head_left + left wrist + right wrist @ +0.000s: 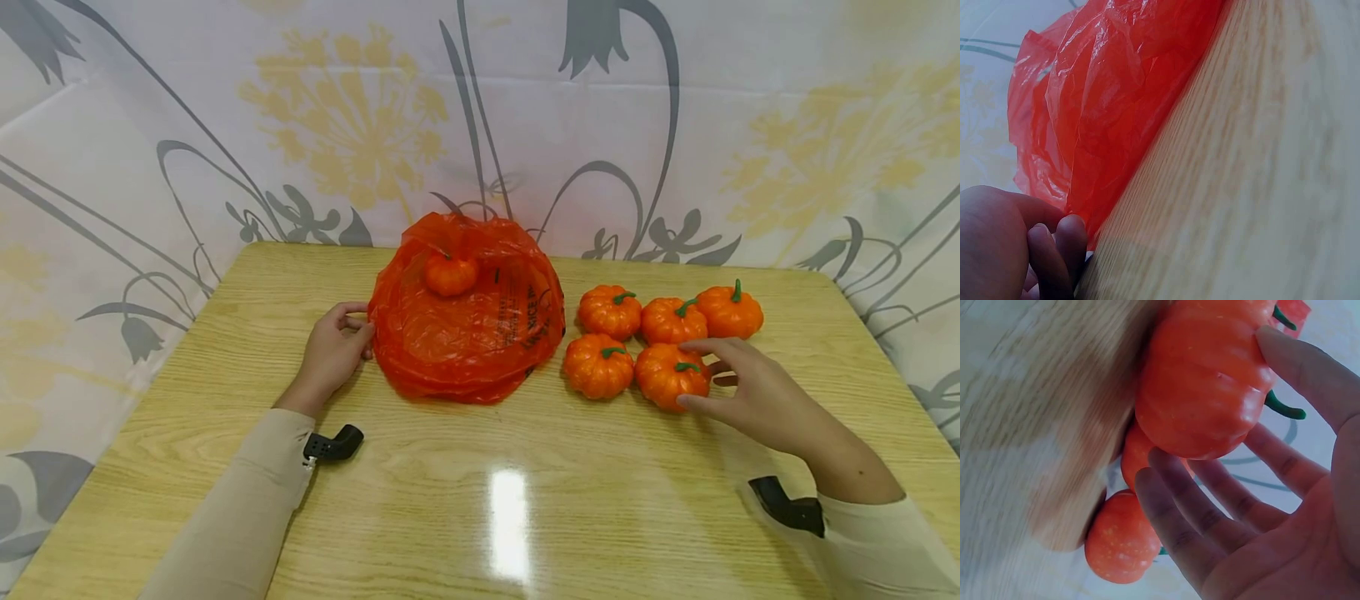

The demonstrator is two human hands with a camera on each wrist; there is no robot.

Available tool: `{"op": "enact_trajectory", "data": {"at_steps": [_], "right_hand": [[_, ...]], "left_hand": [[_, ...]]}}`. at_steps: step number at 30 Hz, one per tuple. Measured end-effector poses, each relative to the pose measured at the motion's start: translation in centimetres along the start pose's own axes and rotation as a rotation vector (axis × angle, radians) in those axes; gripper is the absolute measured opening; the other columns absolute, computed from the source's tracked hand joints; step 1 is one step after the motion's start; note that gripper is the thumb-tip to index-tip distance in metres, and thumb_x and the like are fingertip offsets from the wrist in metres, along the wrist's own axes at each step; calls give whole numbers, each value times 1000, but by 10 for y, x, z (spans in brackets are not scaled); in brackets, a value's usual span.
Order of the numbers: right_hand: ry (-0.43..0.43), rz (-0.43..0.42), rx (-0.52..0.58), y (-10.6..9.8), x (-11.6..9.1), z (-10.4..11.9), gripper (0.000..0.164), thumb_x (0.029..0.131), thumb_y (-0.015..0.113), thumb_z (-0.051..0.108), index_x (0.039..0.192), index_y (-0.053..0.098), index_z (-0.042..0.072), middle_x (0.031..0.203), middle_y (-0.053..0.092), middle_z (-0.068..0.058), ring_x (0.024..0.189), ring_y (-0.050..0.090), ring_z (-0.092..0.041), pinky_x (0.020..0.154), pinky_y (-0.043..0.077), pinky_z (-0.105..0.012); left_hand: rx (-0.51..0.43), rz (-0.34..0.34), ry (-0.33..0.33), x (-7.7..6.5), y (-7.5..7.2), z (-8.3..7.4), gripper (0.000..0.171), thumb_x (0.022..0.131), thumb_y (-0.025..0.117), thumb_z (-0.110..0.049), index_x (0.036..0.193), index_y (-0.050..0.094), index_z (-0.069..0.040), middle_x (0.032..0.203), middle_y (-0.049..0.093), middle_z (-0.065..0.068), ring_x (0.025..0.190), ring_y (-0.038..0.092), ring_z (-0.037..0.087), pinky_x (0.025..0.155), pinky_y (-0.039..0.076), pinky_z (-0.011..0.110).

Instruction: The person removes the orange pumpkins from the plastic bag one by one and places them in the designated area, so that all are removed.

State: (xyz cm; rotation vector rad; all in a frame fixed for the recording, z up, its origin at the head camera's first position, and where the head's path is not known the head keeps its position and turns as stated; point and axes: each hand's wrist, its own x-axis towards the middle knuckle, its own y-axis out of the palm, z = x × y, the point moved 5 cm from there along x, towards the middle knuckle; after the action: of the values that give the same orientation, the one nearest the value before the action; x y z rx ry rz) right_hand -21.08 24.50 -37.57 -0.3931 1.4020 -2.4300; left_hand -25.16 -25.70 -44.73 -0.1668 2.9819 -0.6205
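A red plastic bag (442, 367) lies with its mouth spread wide, and one small orange pumpkin (450, 275) rests inside it. At the bag's left edge, my left hand (335, 350) pinches the film between thumb and fingers; the left wrist view shows the fingertips (1072, 231) at the bag's lower corner. My right hand (765, 400) reaches around the front right pumpkin (670, 379), thumb on the near side and fingers spread on the far side. In the right wrist view that pumpkin (1204, 381) sits between the thumb and loosely extended fingers.
Several other pumpkins with green stems stand beside it: a front left one (597, 367), and a back row with left (609, 312), middle (672, 321) and right (731, 312) ones. The wooden table (420, 492) meets a flower-patterned cloth (510, 125) behind.
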Motion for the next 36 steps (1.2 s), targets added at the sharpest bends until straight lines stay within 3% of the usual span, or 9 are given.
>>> {"op": "enact_trajectory", "data": {"at_steps": [5, 9, 14, 20, 36], "right_hand": [[-7, 10, 18, 3, 1, -3, 63, 79, 86, 19, 130, 57, -1, 125, 57, -23, 96, 63, -32, 78, 59, -35], [-5, 9, 19, 3, 1, -5, 63, 79, 86, 19, 131, 56, -1, 126, 56, -23, 96, 63, -31, 79, 59, -37], [15, 6, 44, 4, 3, -9, 61, 80, 85, 20, 131, 56, 0, 127, 56, -23, 93, 63, -20, 75, 54, -17], [53, 19, 75, 6, 4, -11, 62, 82, 84, 21, 132, 54, 0, 131, 53, -25, 98, 64, -33, 75, 52, -15], [73, 36, 93, 9, 4, -9, 64, 84, 82, 22, 135, 49, -1, 129, 50, -26, 100, 63, -37, 80, 58, -45]], "left_hand": [[4, -2, -1, 0, 0, 0, 36, 102, 57, -18, 136, 52, -7, 107, 60, 16, 60, 59, 8, 53, 51, 21], [4, -3, 0, 0, 0, -1, 36, 102, 57, -18, 136, 53, -7, 106, 60, 16, 60, 59, 8, 53, 51, 21], [8, -3, -2, 0, -1, -1, 36, 102, 57, -18, 136, 53, -7, 107, 61, 16, 60, 58, 8, 54, 52, 21], [8, 1, 1, 0, -1, 0, 36, 102, 57, -18, 136, 53, -7, 107, 60, 16, 61, 58, 8, 54, 52, 21], [12, 2, -1, 0, -1, 1, 38, 102, 57, -19, 137, 52, -7, 108, 61, 18, 61, 59, 8, 55, 52, 21]]}}
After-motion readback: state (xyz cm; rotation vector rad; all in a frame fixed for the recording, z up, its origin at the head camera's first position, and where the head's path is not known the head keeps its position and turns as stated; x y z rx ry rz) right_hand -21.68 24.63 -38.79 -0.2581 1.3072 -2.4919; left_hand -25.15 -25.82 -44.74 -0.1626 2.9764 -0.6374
